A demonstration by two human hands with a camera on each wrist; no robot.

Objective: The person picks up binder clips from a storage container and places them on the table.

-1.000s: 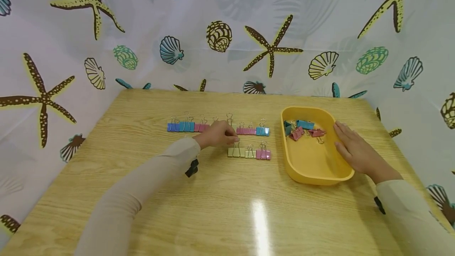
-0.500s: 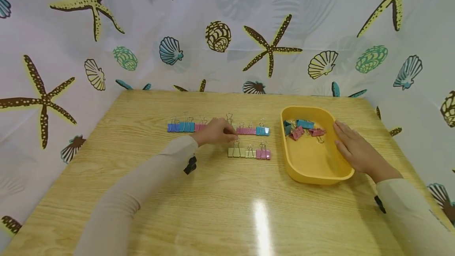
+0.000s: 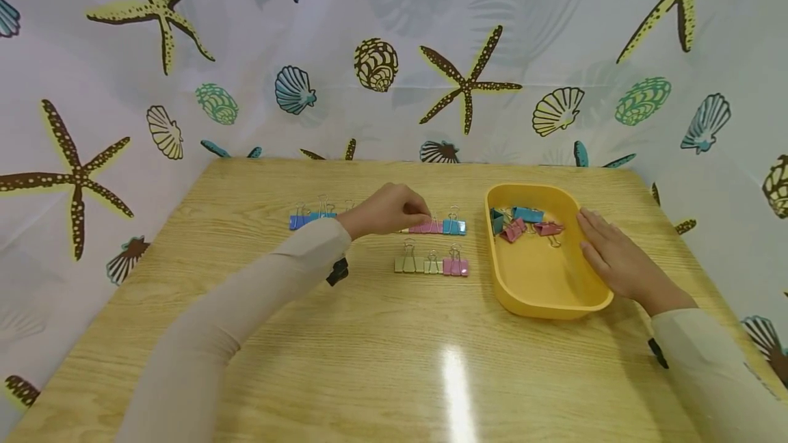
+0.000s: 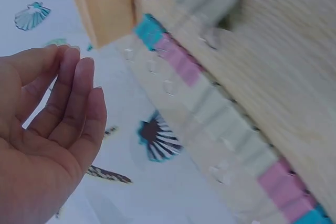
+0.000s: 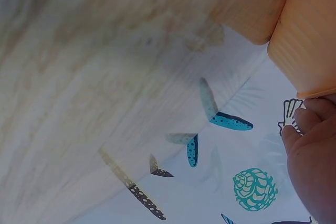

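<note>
So the left hand (image 3: 390, 209) is over the middle of the back row of binder clips, hiding a good part of it from the head camera. Thumb and fingers are softly bent with the tips drawn together, and the left wrist view shows nothing between them, so it's not holding anything. At its left you can see a purple-blue clip (image 3: 300, 222) and part of a blue clip (image 3: 323, 216), and just past the fingertips come some pink clips (image 3: 425, 227), then a light blue clip (image 3: 454, 227) on the far right end. Left wrist cam also gets the pale clips (image 4: 220, 114) in the middle, though it's pretty blurry.

Nearer the person there's a shorter row side by side: a pale yellow clip (image 3: 405, 264), a smaller pale clip (image 3: 433, 266) and a pink clip (image 3: 455, 267), wire handles up.

Right hand (image 3: 622, 258) is spread fairly flat against the right side of the yellow tray (image 3: 554, 312), fingers straight and up at the rim. Inside, bunched toward the far end, are a teal clip (image 3: 497, 221), a bright blue clip (image 3: 528, 215) and two reddish-pink clips (image 3: 514, 230), all on the wooden worktop (image 3: 345, 374)
</note>
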